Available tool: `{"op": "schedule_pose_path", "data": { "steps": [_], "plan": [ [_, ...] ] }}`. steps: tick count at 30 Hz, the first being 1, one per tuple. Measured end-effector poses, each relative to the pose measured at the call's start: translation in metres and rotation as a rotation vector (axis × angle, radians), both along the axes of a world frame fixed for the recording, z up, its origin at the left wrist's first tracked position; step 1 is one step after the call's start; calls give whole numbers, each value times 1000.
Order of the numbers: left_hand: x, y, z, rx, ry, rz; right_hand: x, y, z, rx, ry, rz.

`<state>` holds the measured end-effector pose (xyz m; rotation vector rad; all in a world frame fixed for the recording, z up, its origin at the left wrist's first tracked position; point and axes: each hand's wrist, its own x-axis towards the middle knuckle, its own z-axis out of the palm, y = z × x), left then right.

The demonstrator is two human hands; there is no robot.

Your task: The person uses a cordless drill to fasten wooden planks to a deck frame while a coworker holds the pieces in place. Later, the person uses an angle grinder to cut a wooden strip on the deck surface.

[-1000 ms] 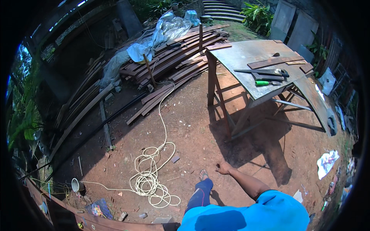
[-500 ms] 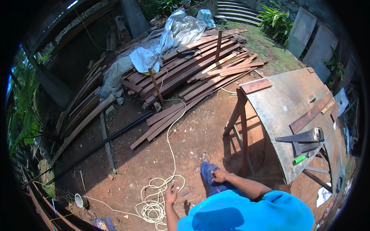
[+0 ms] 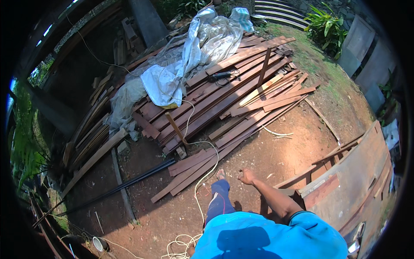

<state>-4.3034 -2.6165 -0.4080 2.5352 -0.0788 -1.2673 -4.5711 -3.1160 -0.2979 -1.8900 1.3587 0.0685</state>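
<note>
My right hand is held out over the bare ground, just right of my foot. Its fingers are loosely bent and partly apart, with nothing seen in them. Only a sliver of my left hand shows at the lower edge, beside the coiled cream cord; its fingers are hidden. The cord runs from the coil past my leg up to the stack of brown planks. On the stack lies a black power tool.
Crumpled plastic sheeting covers the stack's far left. Wooden stakes stand at the stack. A worktable is close on my right. Dark pipes and a white bucket lie to the left.
I have stepped forward toward the planks, so the worktable and cord coil have slid lower in view. My right hand has swung forward, away from my leg; my left has dropped almost out of sight.
</note>
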Motion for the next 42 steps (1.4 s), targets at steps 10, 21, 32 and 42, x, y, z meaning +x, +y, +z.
{"op": "schedule_pose_path", "data": {
  "steps": [10, 21, 32, 42],
  "plan": [
    [131, -452, 79, -460, 253, 245, -17, -226, 55, -40, 160, -365],
    [56, -613, 98, -664, -22, 802, -25, -576, -35, 13, 314, -208],
    [-170, -774, -25, -12, 335, 989, 172, -1021, -240, -516, 317, 206],
    [-225, -821, -29, -80, 470, 1034, 201, -1041, -257, -134, 322, 395]
  ]
}}
